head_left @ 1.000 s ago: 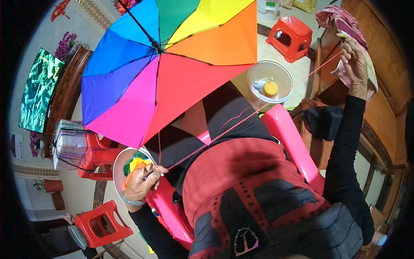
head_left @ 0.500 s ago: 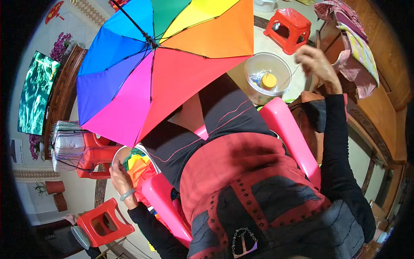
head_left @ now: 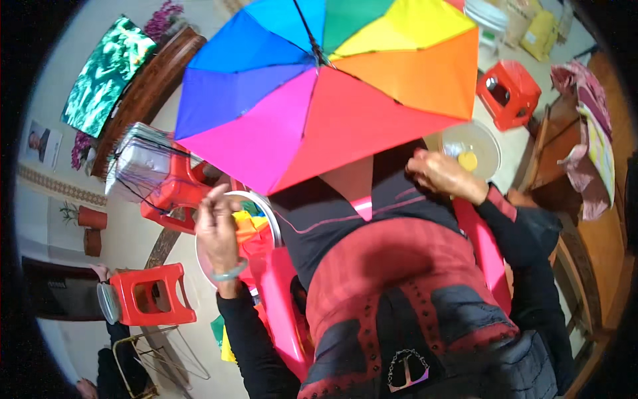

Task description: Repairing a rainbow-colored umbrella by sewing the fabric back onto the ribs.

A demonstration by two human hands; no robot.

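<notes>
Hands apart — left hand with fingers curled, pinching at coloured fabric pieces in a clear bowl; right hand loosely closed at the rainbow umbrella edge, grip contents unclear. Yellow packages lie top right, a green picture top left. Umbrella spreads between and above both hands.
</notes>
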